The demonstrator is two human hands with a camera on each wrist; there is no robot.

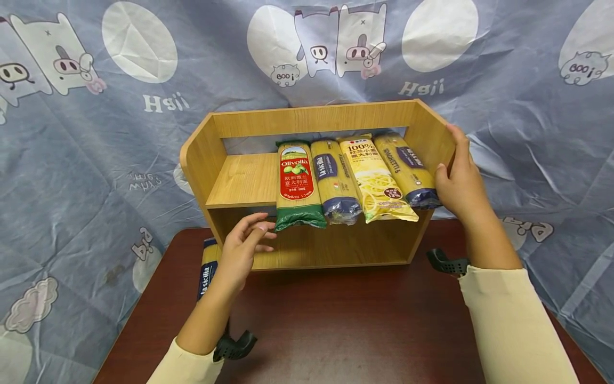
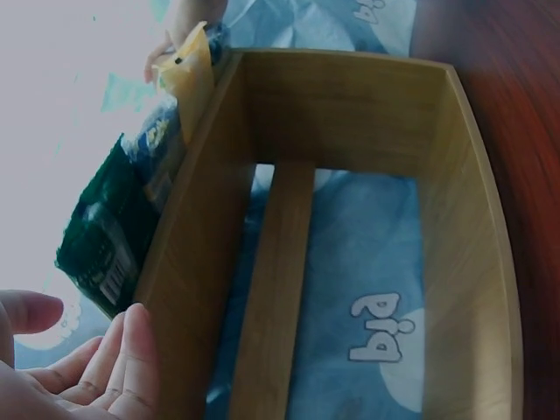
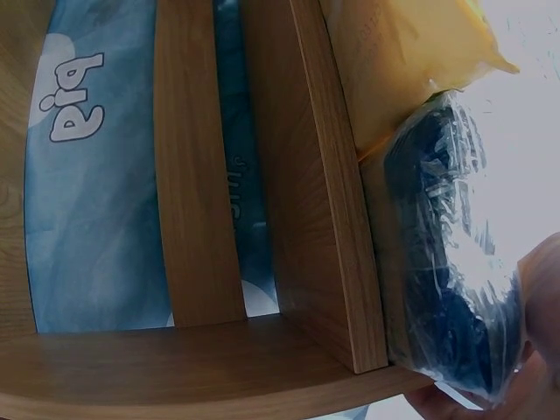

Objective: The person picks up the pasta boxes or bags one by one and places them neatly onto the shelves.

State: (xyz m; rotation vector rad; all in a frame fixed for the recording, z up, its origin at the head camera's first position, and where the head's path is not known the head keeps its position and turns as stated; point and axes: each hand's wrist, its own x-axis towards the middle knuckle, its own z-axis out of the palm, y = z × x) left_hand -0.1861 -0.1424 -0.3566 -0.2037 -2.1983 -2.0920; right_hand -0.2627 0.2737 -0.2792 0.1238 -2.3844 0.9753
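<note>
A two-tier wooden shelf (image 1: pixel 314 121) bears a row of spaghetti packs on its upper board: a green-and-red pack (image 1: pixel 296 178), a blue-labelled pack (image 1: pixel 334 176), a yellow pack (image 1: pixel 374 178) and another blue-labelled pack (image 1: pixel 405 168) against the right side panel. My right hand (image 1: pixel 462 186) grips the front edge of that panel, thumb inside by the end pack, fingers outside. In the right wrist view, part of the hand (image 3: pixel 547 293) meets the wrapper of the blue-ended pack (image 3: pixel 451 254). My left hand (image 1: pixel 242 245), fingers loosely bent and holding nothing, is just left of the green pack end (image 2: pixel 109 236).
Another blue-labelled spaghetti pack (image 1: pixel 207 269) lies on the dark red table (image 1: pixel 355 320), left of the shelf and partly behind my left arm. The upper board (image 1: pixel 244 178) shows bare wood at its left. Printed grey-blue cloth (image 1: pixel 206 53) hangs behind the shelf.
</note>
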